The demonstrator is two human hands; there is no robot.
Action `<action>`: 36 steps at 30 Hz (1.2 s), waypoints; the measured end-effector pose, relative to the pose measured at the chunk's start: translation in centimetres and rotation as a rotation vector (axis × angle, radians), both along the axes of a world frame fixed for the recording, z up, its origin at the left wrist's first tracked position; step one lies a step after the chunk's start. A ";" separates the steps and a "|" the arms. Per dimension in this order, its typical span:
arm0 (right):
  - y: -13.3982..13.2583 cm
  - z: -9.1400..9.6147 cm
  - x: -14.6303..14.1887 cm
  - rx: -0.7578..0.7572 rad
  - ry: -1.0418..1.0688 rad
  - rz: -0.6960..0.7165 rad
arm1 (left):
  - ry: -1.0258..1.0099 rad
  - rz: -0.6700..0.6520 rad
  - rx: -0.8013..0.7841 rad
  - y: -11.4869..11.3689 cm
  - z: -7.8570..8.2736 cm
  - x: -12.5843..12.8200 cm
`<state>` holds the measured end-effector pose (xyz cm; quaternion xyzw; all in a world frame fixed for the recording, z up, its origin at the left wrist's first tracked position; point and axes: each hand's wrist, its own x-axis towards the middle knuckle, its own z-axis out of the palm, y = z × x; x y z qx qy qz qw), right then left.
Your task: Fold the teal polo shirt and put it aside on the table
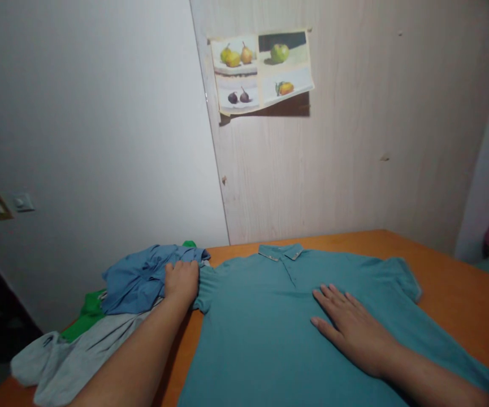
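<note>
A teal polo shirt [261,328] lies spread face up, its collar toward the wall. My left hand [182,281] is closed at the cuff of the sleeve on the left, and the sleeve is bunched into small folds beside it; the fingertips are hidden. Flat on the chest of the shirt, right of the button placket, rests my right hand [348,325], fingers stretched out and thumb apart. The shirt's lower part runs out of view at the bottom.
The shirt lies on an orange table [448,277]. A heap at the left holds a blue garment [136,277], a green one [85,316] and a grey one [87,350]. Behind stands a wall with a fruit picture sheet [256,70].
</note>
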<state>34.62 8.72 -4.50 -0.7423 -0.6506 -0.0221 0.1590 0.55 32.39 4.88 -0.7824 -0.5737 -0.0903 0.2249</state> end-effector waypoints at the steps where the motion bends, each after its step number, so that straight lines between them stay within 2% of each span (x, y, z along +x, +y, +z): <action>1: 0.0 0.1 -0.1 0.009 0.001 0.001 | -0.012 0.009 0.012 -0.2 0.2 0.4; 3: -0.1 0.3 -0.2 0.020 0.003 0.002 | -0.034 0.002 0.041 -1.0 0.6 1.7; 5: -0.2 0.7 -0.4 0.011 0.008 0.001 | -0.048 -0.062 0.059 -2.1 0.6 3.3; 9: -0.5 1.6 -1.0 -0.028 0.042 -0.018 | -0.042 -0.226 -0.030 -4.4 -0.8 6.3; 11: -0.6 1.9 -1.1 -0.044 0.076 -0.025 | -0.028 -0.231 -0.087 -4.9 -1.7 6.9; 14: -0.5 2.2 -0.4 -0.033 0.143 -0.029 | -0.040 -0.163 -0.162 -4.7 -2.5 6.5; 17: -0.1 2.9 2.2 0.064 0.211 -0.082 | -0.066 -0.120 -0.234 -3.9 -2.9 5.5; 20: 0.5 4.2 6.8 0.158 0.270 -0.248 | -0.040 -0.126 -0.233 -3.0 -3.2 4.7; 23: 0.5 5.3 12.2 0.155 0.320 -0.499 | -0.008 -0.138 -0.238 -2.2 -3.5 4.2; 26: -0.2 5.6 16.5 0.135 0.319 -0.660 | -0.043 -0.112 -0.315 -1.6 -3.2 4.1; 28: -0.7 5.3 18.3 0.103 0.324 -0.744 | -0.036 -0.089 -0.340 -1.7 -2.5 4.4; 31: -0.9 4.5 19.6 0.051 0.347 -0.798 | 0.027 -0.132 -0.235 -2.6 -1.2 6.4; 33: -0.7 4.0 19.8 0.032 0.365 -0.799 | 0.020 -0.201 -0.192 -3.7 -0.3 8.8; 36: -0.3 3.5 19.8 0.044 0.403 -0.770 | -0.133 -0.332 -0.311 -5.7 0.3 13.9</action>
